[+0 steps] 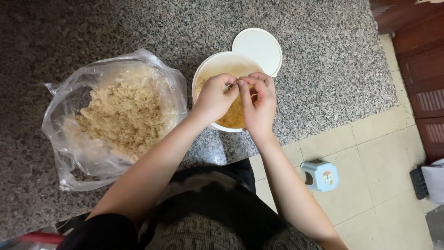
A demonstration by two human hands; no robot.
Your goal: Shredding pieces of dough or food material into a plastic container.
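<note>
Speckled grey granite countertop (323, 69) seen from above, with pale floor tiles (370, 153) to the right. Near the counter's front edge, a round white bowl (208, 69), partly filled with thin yellowish shreds (233, 115). Just behind and right of the bowl, touching its rim, a flat white lid (259, 46) lying on the stone. Left of the bowl, close beside it, a clear plastic bag (69, 139) rolled open, holding a heap of pale beige shreds (122, 115).

Both bare hands over the bowl, fingertips meeting above its middle. Left hand (213, 98) curled nearly closed, thumb and forefinger pinched together. Right hand (259, 104) likewise curled, fingers bent inward, thumb and forefinger pinching against those of the left. Something thin, perhaps a single shred, nipped between the two pinches; too small to name with certainty. Forearms bare, reaching in from the bottom edge, above dark clothing.

On the floor at right, a small light blue plastic stool (320, 175) with a little animal picture on its side. Dark wooden cabinet front (421, 69) along the right edge.
</note>
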